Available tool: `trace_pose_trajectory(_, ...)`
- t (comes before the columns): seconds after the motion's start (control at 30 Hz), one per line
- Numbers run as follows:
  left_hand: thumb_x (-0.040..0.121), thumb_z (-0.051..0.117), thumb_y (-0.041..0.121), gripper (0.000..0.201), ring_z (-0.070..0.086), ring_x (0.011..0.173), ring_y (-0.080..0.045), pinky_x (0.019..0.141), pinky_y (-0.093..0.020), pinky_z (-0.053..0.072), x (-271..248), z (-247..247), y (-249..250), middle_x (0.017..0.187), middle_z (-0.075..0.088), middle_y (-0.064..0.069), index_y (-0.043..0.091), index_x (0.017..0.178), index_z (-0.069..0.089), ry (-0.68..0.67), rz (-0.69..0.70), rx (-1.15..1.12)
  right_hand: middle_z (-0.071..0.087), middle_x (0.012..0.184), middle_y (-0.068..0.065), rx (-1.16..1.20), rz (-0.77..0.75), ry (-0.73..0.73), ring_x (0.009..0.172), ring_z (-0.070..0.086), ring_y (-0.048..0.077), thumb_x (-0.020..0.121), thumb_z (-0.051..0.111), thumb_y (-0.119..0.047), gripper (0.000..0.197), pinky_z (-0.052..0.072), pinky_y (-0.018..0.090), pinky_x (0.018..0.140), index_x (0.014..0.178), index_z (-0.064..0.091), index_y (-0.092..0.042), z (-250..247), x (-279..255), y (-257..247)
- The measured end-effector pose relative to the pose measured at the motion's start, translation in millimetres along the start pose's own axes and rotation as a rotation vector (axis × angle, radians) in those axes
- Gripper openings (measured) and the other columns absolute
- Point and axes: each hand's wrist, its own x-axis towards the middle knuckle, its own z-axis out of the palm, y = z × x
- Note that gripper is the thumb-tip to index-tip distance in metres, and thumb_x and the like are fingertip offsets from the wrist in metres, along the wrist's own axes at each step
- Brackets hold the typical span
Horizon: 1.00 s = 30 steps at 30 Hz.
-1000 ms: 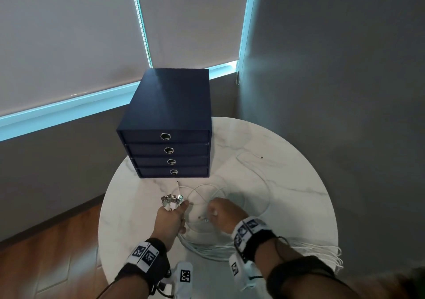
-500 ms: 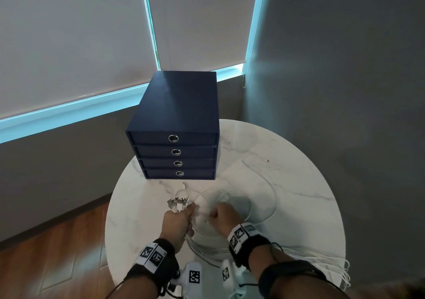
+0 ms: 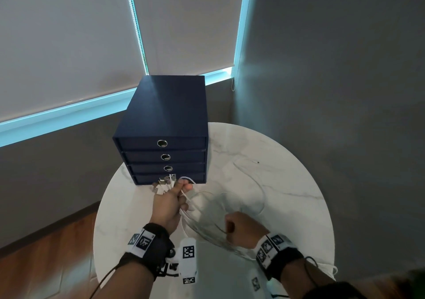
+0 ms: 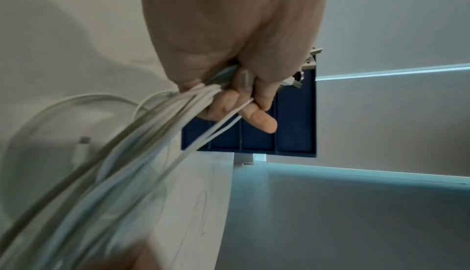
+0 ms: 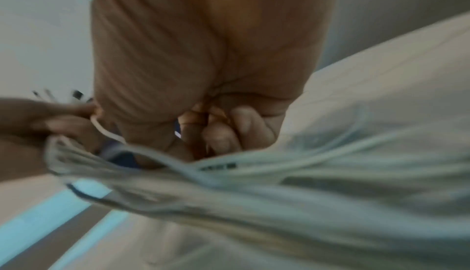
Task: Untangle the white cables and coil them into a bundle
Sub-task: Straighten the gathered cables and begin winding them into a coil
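Observation:
My left hand (image 3: 174, 195) is raised in front of the drawer box and grips several white cables (image 3: 207, 227) near their ends. Their metal plugs (image 3: 164, 183) fan out above its fist. In the left wrist view its fingers (image 4: 254, 101) curl round the white cables (image 4: 152, 133), which sweep down to the left. My right hand (image 3: 239, 227) is a fist nearer to me, curled on the same strands. The right wrist view is blurred; its fingers (image 5: 229, 129) curl above the cables (image 5: 279, 183). A loose loop (image 3: 261, 190) lies on the table.
A navy four-drawer box (image 3: 165, 119) stands at the back left of the round white marble table (image 3: 287, 206). Cable tails (image 3: 330, 268) hang over the table's near right edge. Grey walls and window blinds are close behind; wooden floor lies at the left.
My left hand has lifted forward with the plug ends, up to the bottom drawer. My right hand has drawn back toward me, so the strands now stretch between the two hands.

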Motion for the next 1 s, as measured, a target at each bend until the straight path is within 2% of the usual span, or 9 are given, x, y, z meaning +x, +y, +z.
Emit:
trace_pose_trajectory(0.13, 0.102, 0.054, 0.019, 0.016, 0.037, 0.041, -0.004, 0.037, -0.018, 0.032, 5, 0, 20, 0.073, 0.067, -0.004, 0.008, 0.095, 0.063, -0.039, 0.098, -0.039, 0.042, 0.068, -0.01, -0.157, 0.199, -0.042, 0.084, 0.057, 0.02, 0.078, 0.058, -0.02, 0.024, 0.037, 0.019, 0.064, 0.062, 0.04, -0.025, -15, -33, 67)
trace_pose_trajectory(0.23, 0.102, 0.054, 0.019, 0.015, 0.043, 0.045, -0.004, 0.037, -0.018, 0.03, 4, 5, 32, 0.072, 0.065, -0.002, 0.01, 0.096, 0.064, -0.075, 0.162, -0.089, 0.052, 0.077, -0.006, -0.26, 0.325, -0.098, 0.089, 0.059, 0.02, 0.079, 0.058, -0.015, 0.02, 0.036, 0.011, 0.058, 0.066, 0.047, -0.024, -31, -52, 103)
trace_pose_trajectory(0.33, 0.103, 0.052, 0.02, 0.015, 0.047, 0.045, -0.002, 0.038, -0.017, 0.031, 2, 9, 45, 0.075, 0.067, 0.0, 0.011, 0.098, 0.063, -0.085, 0.194, -0.122, 0.066, 0.117, 0.005, -0.368, 0.45, -0.087, 0.113, 0.062, 0.022, 0.084, 0.058, -0.018, 0.017, 0.045, 0.022, 0.082, 0.1, 0.065, -0.019, -46, -69, 130)
trace_pose_trajectory(0.47, 0.103, 0.052, 0.018, 0.016, 0.049, 0.047, -0.003, 0.038, -0.018, 0.032, -3, 13, 46, 0.085, 0.069, -0.007, 0.006, 0.103, 0.062, -0.096, 0.221, -0.051, 0.061, 0.129, 0.006, -0.36, 0.544, -0.016, 0.118, 0.06, 0.021, 0.094, 0.046, -0.018, 0.033, 0.046, 0.024, 0.086, 0.125, 0.057, -0.015, -59, -72, 140)
trace_pose_trajectory(0.57, 0.102, 0.052, 0.012, 0.017, 0.055, 0.045, -0.002, 0.037, -0.018, 0.033, -10, 20, 31, 0.101, 0.069, -0.017, 0.0, 0.113, 0.058, -0.09, 0.198, 0.015, 0.054, 0.139, 0.008, -0.335, 0.455, -0.033, 0.127, 0.053, 0.022, 0.097, 0.032, -0.026, 0.045, 0.04, 0.026, 0.1, 0.135, 0.052, -0.013, -62, -44, 120)
trace_pose_trajectory(0.63, 0.102, 0.052, 0.012, 0.016, 0.052, 0.042, -0.004, 0.037, -0.018, 0.033, -13, 24, 18, 0.104, 0.071, -0.021, -0.001, 0.109, 0.058, -0.101, 0.145, 0.036, 0.066, 0.113, 0.009, -0.208, 0.317, 0.027, 0.109, 0.061, 0.021, 0.096, 0.037, -0.03, 0.036, 0.043, 0.027, 0.088, 0.104, 0.069, -0.016, -64, -20, 83)
trace_pose_trajectory(0.7, 0.102, 0.053, 0.012, 0.014, 0.046, 0.039, -0.004, 0.038, -0.018, 0.032, -15, 29, 7, 0.104, 0.073, -0.023, 0.0, 0.107, 0.058, -0.121, 0.11, 0.05, 0.067, 0.086, 0.004, 0.077, 0.073, 0.153, 0.086, 0.063, 0.016, 0.094, 0.053, -0.031, 0.025, 0.045, 0.027, 0.076, 0.075, 0.065, -0.021, -59, 3, 33)
trace_pose_trajectory(0.83, 0.101, 0.054, 0.01, 0.013, 0.047, 0.038, -0.005, 0.037, -0.018, 0.033, -18, 34, 1, 0.103, 0.073, -0.022, 0.0, 0.107, 0.06, -0.137, 0.093, 0.062, 0.071, 0.078, -0.004, 0.496, -0.216, 0.1, 0.078, 0.066, 0.01, 0.091, 0.054, -0.041, 0.025, 0.053, 0.034, 0.083, 0.074, 0.069, -0.03, -44, 23, -61)
trace_pose_trajectory(1.0, 0.102, 0.053, 0.016, 0.015, 0.036, 0.039, -0.005, 0.038, -0.018, 0.031, -12, 19, 11, 0.102, 0.075, -0.017, 0.003, 0.104, 0.061, -0.089, 0.086, 0.02, 0.056, 0.057, -0.014, 0.351, -0.237, 0.215, 0.054, 0.051, -0.003, 0.093, 0.053, -0.02, 0.025, 0.04, 0.015, 0.061, 0.072, 0.066, -0.02, -22, 18, -75)
